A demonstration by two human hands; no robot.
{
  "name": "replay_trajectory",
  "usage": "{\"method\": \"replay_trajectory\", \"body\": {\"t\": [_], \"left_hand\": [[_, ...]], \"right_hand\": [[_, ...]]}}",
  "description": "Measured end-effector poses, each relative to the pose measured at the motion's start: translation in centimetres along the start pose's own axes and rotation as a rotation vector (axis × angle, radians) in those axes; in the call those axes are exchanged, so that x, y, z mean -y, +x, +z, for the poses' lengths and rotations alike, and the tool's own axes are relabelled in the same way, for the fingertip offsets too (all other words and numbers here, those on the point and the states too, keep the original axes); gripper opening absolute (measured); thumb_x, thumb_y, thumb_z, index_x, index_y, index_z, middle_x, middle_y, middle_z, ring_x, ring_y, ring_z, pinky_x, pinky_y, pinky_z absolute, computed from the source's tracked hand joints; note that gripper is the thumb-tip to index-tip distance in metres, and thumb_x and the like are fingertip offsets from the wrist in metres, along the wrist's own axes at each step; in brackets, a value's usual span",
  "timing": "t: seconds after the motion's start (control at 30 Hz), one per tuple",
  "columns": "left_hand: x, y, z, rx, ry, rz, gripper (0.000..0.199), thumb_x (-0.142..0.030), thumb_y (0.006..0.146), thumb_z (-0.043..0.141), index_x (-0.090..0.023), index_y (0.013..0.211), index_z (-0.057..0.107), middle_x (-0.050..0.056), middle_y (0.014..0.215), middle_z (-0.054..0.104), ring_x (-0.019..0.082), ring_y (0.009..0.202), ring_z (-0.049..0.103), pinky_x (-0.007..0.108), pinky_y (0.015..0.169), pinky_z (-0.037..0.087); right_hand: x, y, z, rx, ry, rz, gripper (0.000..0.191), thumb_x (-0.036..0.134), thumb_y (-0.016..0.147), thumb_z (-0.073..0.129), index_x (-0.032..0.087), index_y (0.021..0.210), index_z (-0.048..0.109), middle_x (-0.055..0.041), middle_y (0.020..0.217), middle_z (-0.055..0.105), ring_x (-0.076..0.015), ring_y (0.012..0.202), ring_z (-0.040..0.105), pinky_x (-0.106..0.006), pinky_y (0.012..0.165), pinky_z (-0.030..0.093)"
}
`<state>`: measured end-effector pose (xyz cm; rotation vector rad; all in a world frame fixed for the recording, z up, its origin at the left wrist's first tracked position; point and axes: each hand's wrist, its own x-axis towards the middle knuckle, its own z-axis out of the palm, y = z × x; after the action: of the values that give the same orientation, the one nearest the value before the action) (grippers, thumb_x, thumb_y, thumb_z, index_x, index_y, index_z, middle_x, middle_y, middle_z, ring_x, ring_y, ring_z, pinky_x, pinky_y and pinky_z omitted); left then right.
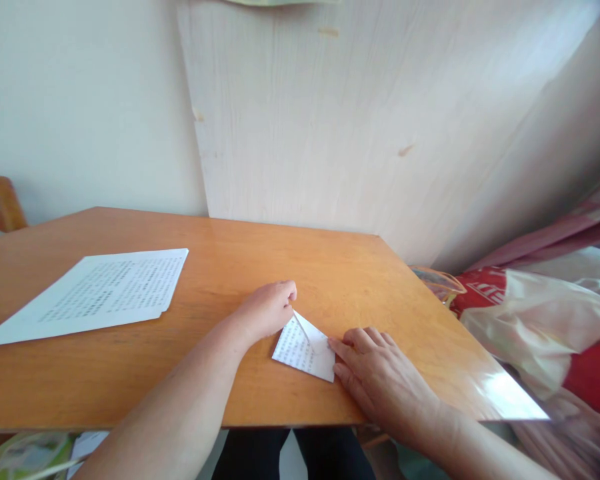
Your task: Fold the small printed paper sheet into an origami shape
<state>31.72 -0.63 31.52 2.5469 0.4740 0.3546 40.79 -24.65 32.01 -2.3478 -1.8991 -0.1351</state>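
A small folded sheet of printed paper lies on the table near its front edge, with a slanted fold line running down from its top corner. My left hand is closed at that top corner, fingers curled in; its fingertips are partly hidden behind the hand. At the paper's right edge, my right hand grips with thumb and index finger, the other fingers bent over the table. Rows of dark printed characters show on the paper's left part, while the upper right part is plain white.
A stack of printed sheets lies on the left of the wooden table. Beyond the far edge stands a pale wall panel. A chair is at far left. Red and white bags crowd the right side.
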Motion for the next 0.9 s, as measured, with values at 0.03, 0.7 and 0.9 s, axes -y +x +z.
{"method": "replay_trajectory", "body": {"t": [0.03,0.7,0.9], "left_hand": [[0.3,0.2,-0.2,-0.017,0.007,-0.019,0.015,-0.009,0.074,0.050,-0.022,0.080,0.055,-0.001,0.071,0.058,0.017,0.064,0.049,0.028,0.059,0.027],[1.3,0.3,-0.1,0.103,-0.252,-0.033,0.010,-0.030,0.075,0.064,-0.021,0.073,0.060,-0.001,0.071,0.061,0.016,0.066,0.055,0.026,0.057,0.036],[0.9,0.5,-1.1,0.020,-0.401,-0.068,0.015,-0.034,0.080,0.060,-0.020,0.080,0.055,-0.003,0.073,0.055,0.014,0.067,0.050,0.026,0.060,0.038]], "right_hand": [[0.0,0.1,0.0,0.003,0.004,-0.002,0.018,0.029,0.100,0.048,0.023,0.103,0.065,-0.0056,0.097,0.060,-0.0236,0.091,0.056,-0.039,0.083,0.043],[-0.7,1.5,0.1,-0.058,0.255,0.053,0.018,0.025,0.098,0.052,0.022,0.094,0.069,-0.0056,0.094,0.063,-0.0212,0.092,0.058,-0.035,0.084,0.044],[-2.8,4.0,1.2,-0.147,0.575,0.200,0.020,0.029,0.093,0.059,0.020,0.110,0.065,-0.0069,0.101,0.069,-0.0208,0.092,0.064,-0.036,0.083,0.047]]}}
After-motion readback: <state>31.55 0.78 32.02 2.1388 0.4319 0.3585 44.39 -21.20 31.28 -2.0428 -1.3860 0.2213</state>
